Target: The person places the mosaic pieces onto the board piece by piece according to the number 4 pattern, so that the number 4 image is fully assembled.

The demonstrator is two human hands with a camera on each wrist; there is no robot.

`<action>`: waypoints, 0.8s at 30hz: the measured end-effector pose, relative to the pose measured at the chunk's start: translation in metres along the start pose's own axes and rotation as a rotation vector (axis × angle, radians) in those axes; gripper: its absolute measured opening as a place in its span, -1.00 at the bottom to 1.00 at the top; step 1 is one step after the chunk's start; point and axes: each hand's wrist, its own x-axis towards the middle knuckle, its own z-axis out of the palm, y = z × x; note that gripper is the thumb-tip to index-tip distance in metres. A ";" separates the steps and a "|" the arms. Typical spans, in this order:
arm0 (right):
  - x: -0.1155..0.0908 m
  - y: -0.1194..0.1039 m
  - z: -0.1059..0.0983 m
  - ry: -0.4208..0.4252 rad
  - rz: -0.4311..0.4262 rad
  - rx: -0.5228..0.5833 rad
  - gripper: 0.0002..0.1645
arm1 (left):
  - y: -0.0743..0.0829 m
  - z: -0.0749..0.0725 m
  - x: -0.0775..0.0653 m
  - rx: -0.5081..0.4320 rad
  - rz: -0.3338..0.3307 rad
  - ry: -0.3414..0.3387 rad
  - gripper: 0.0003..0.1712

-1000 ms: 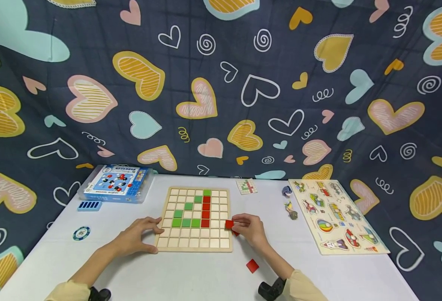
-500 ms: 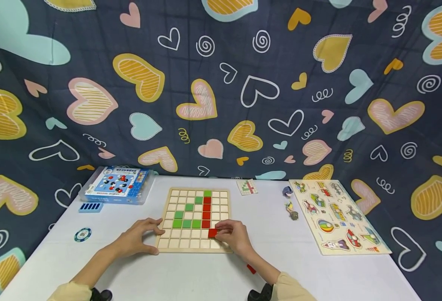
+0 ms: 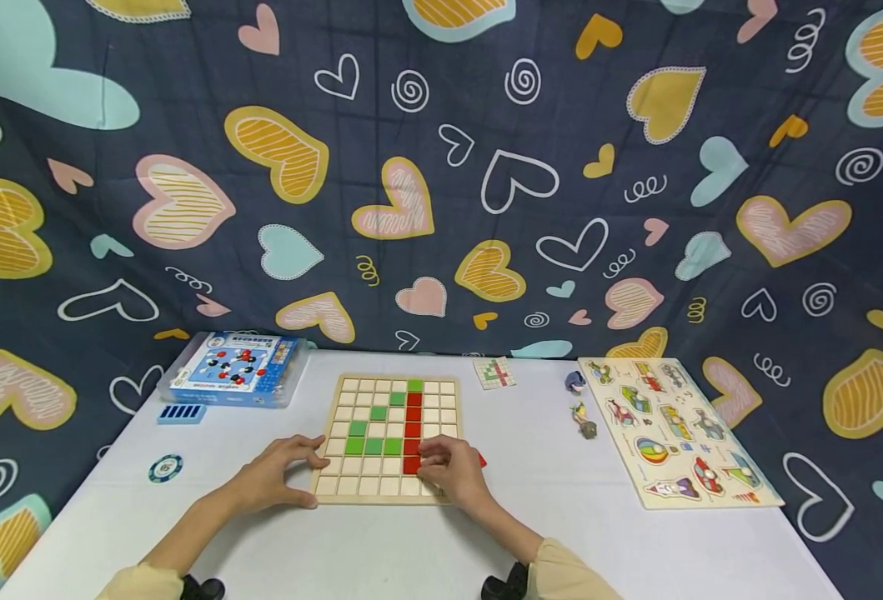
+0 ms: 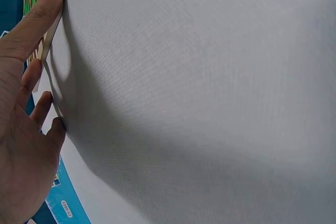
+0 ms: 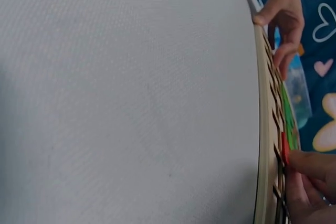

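Note:
A wooden grid board lies on the table, with green tiles and a column of red tiles among its pale squares. My left hand holds the board's near left corner, thumb at the front and fingers along the left side. Over the board's right part, my right hand pinches the lowest red tile by its right side, at the foot of the column. In the right wrist view, thumb and finger meet at that red tile. Whether it lies fully flat is hard to tell.
Another red tile lies just right of the board, partly behind my right hand. A small pattern card is behind. Boxed kit, blue piece and round chip sit left; small figures and a picture puzzle right.
My right hand has moved left from beyond the board's right edge, carrying the red tile to the square below the red column. My left hand stays at the corner.

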 end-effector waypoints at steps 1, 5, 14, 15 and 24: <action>0.000 -0.001 0.000 -0.001 -0.002 0.001 -0.67 | 0.000 0.000 0.000 -0.001 0.000 -0.001 -0.51; -0.001 -0.003 -0.003 -0.009 0.001 0.027 -0.69 | 0.000 0.000 0.000 -0.005 -0.007 -0.003 -0.51; -0.009 0.006 -0.049 0.005 0.049 -0.034 -0.70 | 0.000 0.001 0.000 -0.002 -0.029 -0.010 -0.50; -0.011 0.009 -0.055 0.012 0.059 -0.053 -0.68 | 0.000 0.001 0.000 -0.002 -0.030 -0.012 -0.50; -0.014 0.033 -0.089 -0.133 0.047 -0.177 -0.58 | 0.000 0.000 0.000 -0.004 -0.011 -0.009 -0.50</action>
